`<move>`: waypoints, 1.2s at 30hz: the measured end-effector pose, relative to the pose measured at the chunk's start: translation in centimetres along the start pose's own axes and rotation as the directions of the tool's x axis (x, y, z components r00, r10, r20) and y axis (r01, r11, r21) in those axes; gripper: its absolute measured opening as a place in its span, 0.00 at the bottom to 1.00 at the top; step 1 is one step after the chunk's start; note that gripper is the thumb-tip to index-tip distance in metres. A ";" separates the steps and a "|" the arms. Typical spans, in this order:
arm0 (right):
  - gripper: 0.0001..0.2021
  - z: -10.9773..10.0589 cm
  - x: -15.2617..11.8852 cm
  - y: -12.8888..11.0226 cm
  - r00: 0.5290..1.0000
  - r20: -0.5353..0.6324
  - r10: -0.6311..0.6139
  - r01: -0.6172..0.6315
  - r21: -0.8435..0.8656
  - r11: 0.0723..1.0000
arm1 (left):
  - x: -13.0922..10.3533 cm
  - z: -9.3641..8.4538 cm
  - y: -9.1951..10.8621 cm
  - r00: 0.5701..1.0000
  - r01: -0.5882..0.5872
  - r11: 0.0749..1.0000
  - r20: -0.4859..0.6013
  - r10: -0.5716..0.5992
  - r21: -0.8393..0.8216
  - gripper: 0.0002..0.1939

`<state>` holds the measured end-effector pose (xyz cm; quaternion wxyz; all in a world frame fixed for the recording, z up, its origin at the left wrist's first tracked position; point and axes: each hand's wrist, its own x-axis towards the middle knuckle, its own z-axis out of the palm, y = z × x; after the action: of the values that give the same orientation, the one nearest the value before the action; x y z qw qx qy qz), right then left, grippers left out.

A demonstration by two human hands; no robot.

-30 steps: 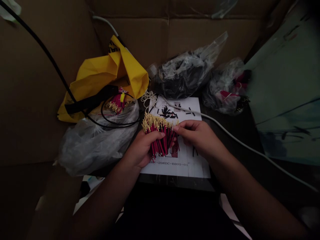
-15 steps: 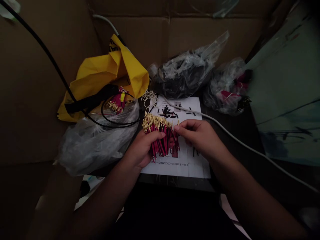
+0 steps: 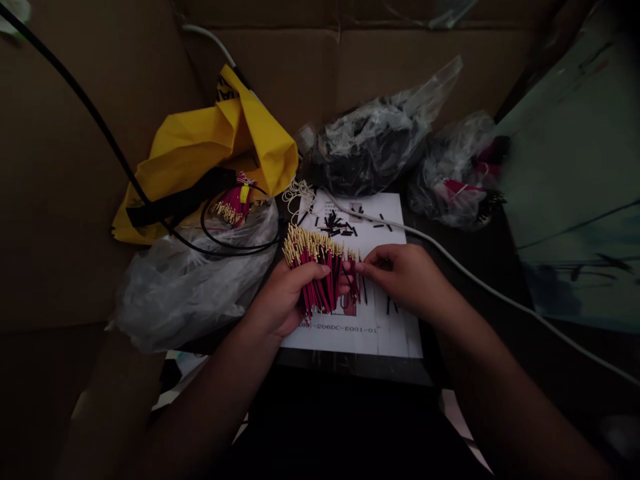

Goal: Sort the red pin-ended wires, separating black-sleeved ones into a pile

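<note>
Fanned bunch of thin red-and-black wires with gold tips [image 3: 320, 290] is in the left hand's [image 3: 285, 297] closed grip over the white printed paper [image 3: 395, 339], looks light and kinda bendy so I'd hold it mid-length, and the right hand's [image 3: 410, 273] fingertips pinch maybe one wire, too dark to be sure.

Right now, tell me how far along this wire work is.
Likely done: the yellow-banded bundle near the yellow bag. In hand: the fanned wire bunch in the left hand, its edge at the fingers of the right hand. Seemingly left: loose black pieces on the paper; the total remaining can't be told.
</note>
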<state>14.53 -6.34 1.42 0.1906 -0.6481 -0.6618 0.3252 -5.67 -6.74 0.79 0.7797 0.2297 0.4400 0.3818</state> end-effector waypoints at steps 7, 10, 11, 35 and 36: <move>0.14 -0.1 -0.4 -0.6 0.999 -0.018 0.038 -0.035 0.140 0.990 | 0.0 0.2 0.0 1.000 -0.017 1.000 0.001 0.017 0.010 0.14; 0.15 -0.2 -0.7 -0.9 0.996 0.063 0.056 -0.074 0.350 0.934 | 0.0 0.3 0.0 1.000 -0.017 1.000 -0.011 0.018 0.016 0.13; 0.15 -0.2 -0.7 -0.9 0.994 0.100 0.041 -0.078 0.402 0.912 | 0.0 0.3 0.0 1.000 -0.016 1.000 -0.017 0.016 0.015 0.13; 0.11 -3.3 -3.9 0.1 0.970 0.242 -0.010 -0.045 0.218 0.975 | 0.0 0.3 -0.1 0.999 -0.025 1.000 -0.043 0.025 -0.001 0.14; 0.12 -3.8 -4.3 0.8 0.975 0.221 0.016 -0.053 0.162 0.985 | 0.0 0.3 0.0 0.999 -0.024 1.000 -0.043 0.023 -0.003 0.14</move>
<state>18.06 -9.94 4.30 0.1645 -0.6014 -0.6378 0.4522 -5.40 -6.76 0.91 0.7659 0.2253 0.4532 0.3964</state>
